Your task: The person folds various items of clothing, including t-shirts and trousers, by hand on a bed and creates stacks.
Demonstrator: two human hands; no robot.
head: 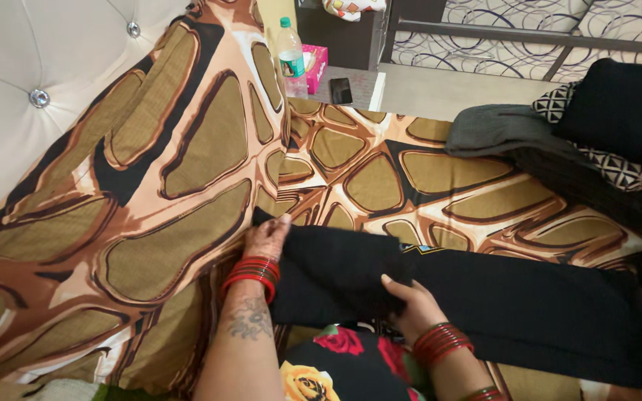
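Right hand (408,299) grips black garment (484,297); left hand (265,239) presses flat on its corner.

**Lighting and picture quality: head view**

Even, soft indoor light; source not visible. Bright on the white tufted headboard (31,82), slightly washed out. Black cloth (529,304) reads as flat dark mass, folds barely legible. Shadows faint. Focus mostly sharp; mild wide-angle stretching toward the edges.
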